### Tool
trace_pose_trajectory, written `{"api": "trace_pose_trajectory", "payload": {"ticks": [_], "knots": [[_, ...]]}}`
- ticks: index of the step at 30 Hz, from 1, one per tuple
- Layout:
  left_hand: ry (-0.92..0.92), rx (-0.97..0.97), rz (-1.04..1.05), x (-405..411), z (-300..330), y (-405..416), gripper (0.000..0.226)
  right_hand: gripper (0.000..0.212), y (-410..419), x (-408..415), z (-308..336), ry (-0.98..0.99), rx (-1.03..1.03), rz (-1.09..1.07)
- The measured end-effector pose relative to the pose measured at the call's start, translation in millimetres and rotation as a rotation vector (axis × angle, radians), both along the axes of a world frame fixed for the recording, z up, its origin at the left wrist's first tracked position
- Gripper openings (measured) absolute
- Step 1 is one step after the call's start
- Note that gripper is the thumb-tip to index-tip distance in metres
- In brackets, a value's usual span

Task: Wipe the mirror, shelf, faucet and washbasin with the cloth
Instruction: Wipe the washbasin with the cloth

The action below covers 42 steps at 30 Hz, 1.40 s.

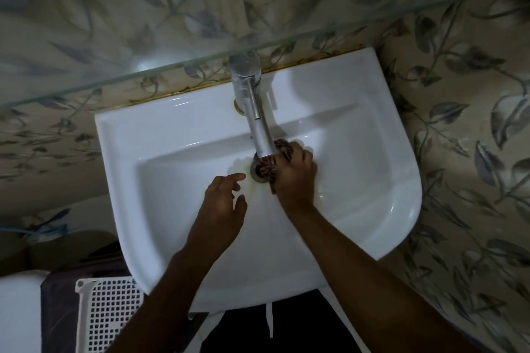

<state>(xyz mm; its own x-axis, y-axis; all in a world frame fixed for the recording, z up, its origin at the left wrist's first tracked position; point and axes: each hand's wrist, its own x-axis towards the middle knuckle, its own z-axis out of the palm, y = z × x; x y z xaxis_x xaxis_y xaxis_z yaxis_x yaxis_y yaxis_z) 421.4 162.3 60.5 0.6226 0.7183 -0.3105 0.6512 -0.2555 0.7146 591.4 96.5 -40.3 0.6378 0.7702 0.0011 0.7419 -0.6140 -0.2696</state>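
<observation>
1. Head view: right hand [295,172] clenched around the bunched cloth [265,167], pressed just under the tip of the faucet [252,112], right over the drain [258,173] in the washbasin [177,180].
2. Left hand [222,200] released, fingers spread, holding nothing, hovering over the bowl just beside the drain and near the cloth.
3. Might bump knuckles on the faucet tip, since cloth and right hand sit so close under it.
4. Might push a corner of the cloth down into the drain hole if squeezed or rubbed hard there. Could get stuck.
5. Looks wet and a bit yellow around the drain. Could smear that dirty water over the clean white sides if not rinsed first.
6. Cannot tell if water is running. If turned on hard, could splash off the bunched cloth onto the wall and floor.
7. Glass shelf [172,69] hangs right above the back of the basin. Could knock it when lifting up fast. Glass can crack.
8. Dim light here. Easy to miss spots on the faucet base and the basin rim.
9. White basket [109,315] below the front edge. Drips from a soaked cloth could fall in there.
10. Mirror not seen here, so likely not wiped at this point in this view.
</observation>
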Motion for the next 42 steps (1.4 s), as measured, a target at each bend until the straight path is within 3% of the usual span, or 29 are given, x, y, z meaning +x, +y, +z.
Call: {"api": "trace_pose_trajectory", "payload": {"ticks": [6, 11, 13, 15, 17, 18, 20, 25, 27, 31, 36, 40, 42], "knots": [[0.030, 0.052, 0.087, -26.4, 6.8, -7.3, 0.041, 0.059, 29.1, -68.0, 7.3, 0.229, 0.004, 0.044], [0.010, 0.102, 0.164, -39.5, 12.2, -10.6, 0.028, 0.050, 35.0, -95.3, 23.2, 0.501, 0.071, 0.528], [0.001, 0.107, 0.176, -42.1, 15.4, -12.5, 0.029, 0.068, 34.9, -82.9, 25.2, 0.428, 0.030, 0.598], [0.006, 0.090, 0.207, -45.3, 18.7, -14.4, 0.034, 0.085, 34.2, -67.8, 15.6, 0.248, -0.108, 0.443], [-0.010, 0.082, 0.230, -50.4, 17.2, -14.4, 0.038, 0.067, 35.9, -69.0, 14.4, 0.157, -0.157, 0.221], [-0.012, 0.086, 0.228, -52.5, 15.9, -14.0, 0.037, 0.055, 39.1, -77.0, 22.1, 0.255, -0.147, 0.126], [-0.003, 0.098, 0.218, -55.9, 13.3, -12.7, 0.030, 0.040, 41.9, -103.5, 48.3, 0.640, -0.056, 0.066], [-0.001, 0.127, 0.233, -61.0, 19.9, -11.8, 0.025, 0.032, 18.0, -144.1, 62.7, 0.788, 0.031, 0.347], [0.004, 0.140, 0.184, -67.0, 15.6, -11.8, 0.029, 0.033, 13.6, -134.8, 55.5, 0.680, 0.001, 0.388], [0.063, 0.163, 0.142, -78.2, 15.8, -13.5, 0.033, 0.047, 4.9, -119.5, 49.0, 0.624, -0.085, 0.230], [0.052, 0.101, 0.171, -83.5, 23.2, -5.5, 0.035, 0.016, -0.3, -168.4, 70.7, 0.729, -0.078, 0.454], [0.050, 0.111, 0.123, -90.9, 22.6, -5.3, 0.034, 0.020, -19.0, -139.1, 57.0, 0.574, -0.047, 0.491], [0.054, 0.111, 0.083, -93.1, 22.4, -8.9, 0.033, 0.028, -26.8, -102.9, 46.8, 0.418, -0.152, 0.471]]}}
